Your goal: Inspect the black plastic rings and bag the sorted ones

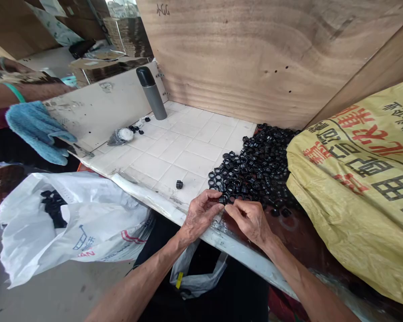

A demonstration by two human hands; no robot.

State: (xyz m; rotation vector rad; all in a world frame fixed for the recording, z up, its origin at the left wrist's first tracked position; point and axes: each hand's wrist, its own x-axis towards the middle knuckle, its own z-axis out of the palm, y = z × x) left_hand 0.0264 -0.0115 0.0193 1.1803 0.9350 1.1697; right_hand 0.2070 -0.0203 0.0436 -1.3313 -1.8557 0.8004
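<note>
My left hand (200, 215) pinches a small black plastic ring (223, 199) between thumb and fingers, just above the front edge of the worktop. Close beside it, my right hand (251, 220) has its fingers curled and its thumb pressed in, with the tips at or nearly at the ring. Whatever the right fingers hold, if anything, is hidden. Behind both hands spreads a heap of black plastic rings (251, 172). One separate black piece (179, 184) stands on the white tiled top (154, 163), left of my hands.
A yellow woven sack (356, 179) bounds the heap on the right. At the back left stands a grey flask (154, 96), near a small clear bag (121, 136). A white sack (97, 228) with black pieces hangs low left. Another person's arm (36, 91) shows beyond the partition.
</note>
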